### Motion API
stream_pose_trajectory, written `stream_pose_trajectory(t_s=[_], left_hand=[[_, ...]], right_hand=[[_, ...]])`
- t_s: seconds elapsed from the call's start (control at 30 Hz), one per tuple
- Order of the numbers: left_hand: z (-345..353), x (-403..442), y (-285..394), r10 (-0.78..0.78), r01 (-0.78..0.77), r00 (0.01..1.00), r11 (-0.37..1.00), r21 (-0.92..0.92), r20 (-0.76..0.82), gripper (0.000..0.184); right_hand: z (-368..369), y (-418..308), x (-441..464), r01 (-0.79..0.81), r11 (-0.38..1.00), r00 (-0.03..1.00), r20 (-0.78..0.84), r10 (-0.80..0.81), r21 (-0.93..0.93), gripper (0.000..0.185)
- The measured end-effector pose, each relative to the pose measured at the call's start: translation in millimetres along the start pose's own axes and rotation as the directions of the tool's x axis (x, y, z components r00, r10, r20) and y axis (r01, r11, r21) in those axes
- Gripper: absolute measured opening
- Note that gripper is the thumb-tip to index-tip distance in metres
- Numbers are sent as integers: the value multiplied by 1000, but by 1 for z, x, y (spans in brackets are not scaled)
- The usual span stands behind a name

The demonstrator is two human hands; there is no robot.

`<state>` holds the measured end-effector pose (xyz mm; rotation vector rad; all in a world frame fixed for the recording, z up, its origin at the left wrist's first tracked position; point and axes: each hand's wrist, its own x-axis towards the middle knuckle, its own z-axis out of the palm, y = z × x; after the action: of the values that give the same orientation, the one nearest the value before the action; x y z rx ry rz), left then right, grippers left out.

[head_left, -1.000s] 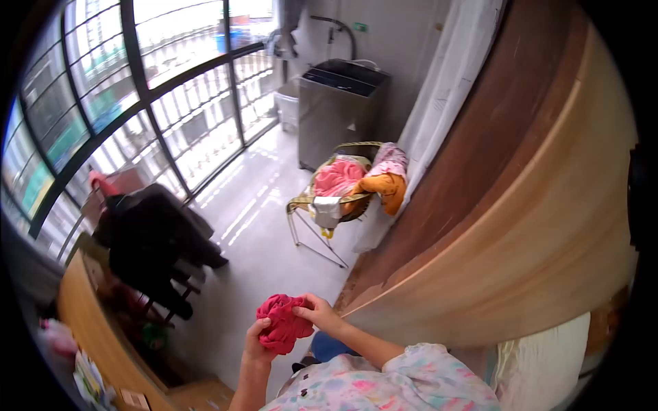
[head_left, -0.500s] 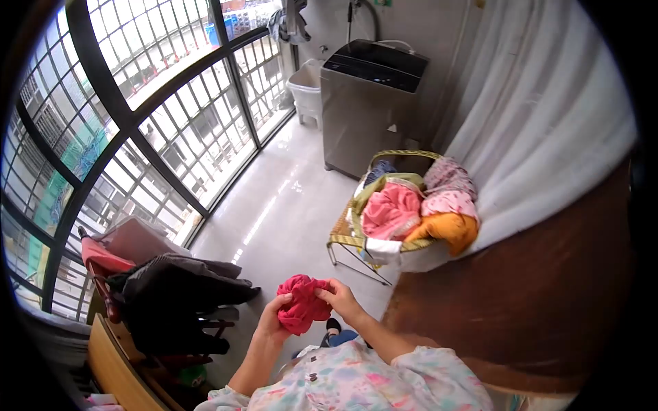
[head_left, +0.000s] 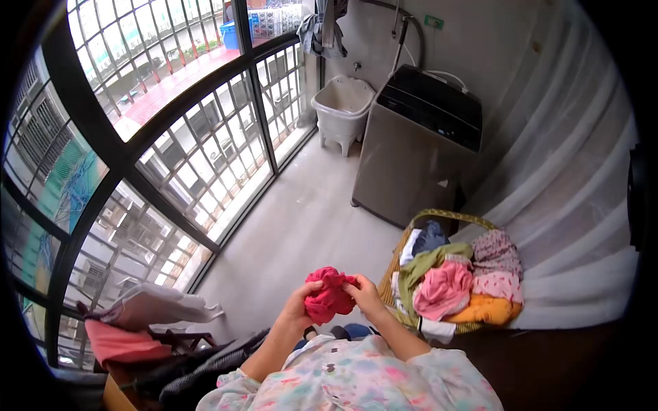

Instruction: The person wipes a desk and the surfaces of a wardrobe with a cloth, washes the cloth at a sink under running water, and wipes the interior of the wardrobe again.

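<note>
A bunched-up red cloth garment (head_left: 329, 296) is held in front of my body; its exact kind does not show. My left hand (head_left: 299, 301) grips its left side. On the other side, the fingers of my right hand (head_left: 362, 293) pinch its edge. To the right stands a wicker basket chair (head_left: 393, 275) heaped with laundry. In the heap are a pink garment (head_left: 444, 288), an olive-green cloth (head_left: 426, 266), an orange cloth (head_left: 485, 310) and a patterned garment (head_left: 496, 252).
A grey washing machine (head_left: 410, 154) stands ahead, beside a white laundry sink (head_left: 340, 109). Barred windows (head_left: 199, 157) line the left. Clothes (head_left: 199, 366) lie over furniture at lower left. A white curtain (head_left: 576, 205) hangs at right, and clothing (head_left: 322, 34) hangs above the sink.
The view has shifted forward, so the washing machine and laundry look nearer and the dark clothes at left sit lower. Both hands still hold the red garment.
</note>
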<state>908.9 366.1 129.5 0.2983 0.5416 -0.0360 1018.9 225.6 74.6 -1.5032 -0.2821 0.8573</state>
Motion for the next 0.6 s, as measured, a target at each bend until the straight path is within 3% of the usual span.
stream_pose_trajectory(t_s=[0.27,0.37,0.6], left_hand=[[30,136,119,-157,156,986,988,10,53,38],[33,206,164,-115,120,988,991,51,-101,41],[70,322,288,17,-12,990,999,39,-141,46]], right_hand=[[-11,-48,156,-76,993,991,-104,86,93,19],[-24,-53,247,-135,987,989,-50,140,88,16],[-40,-135,427,-111,989,993,-38,115,101,15]])
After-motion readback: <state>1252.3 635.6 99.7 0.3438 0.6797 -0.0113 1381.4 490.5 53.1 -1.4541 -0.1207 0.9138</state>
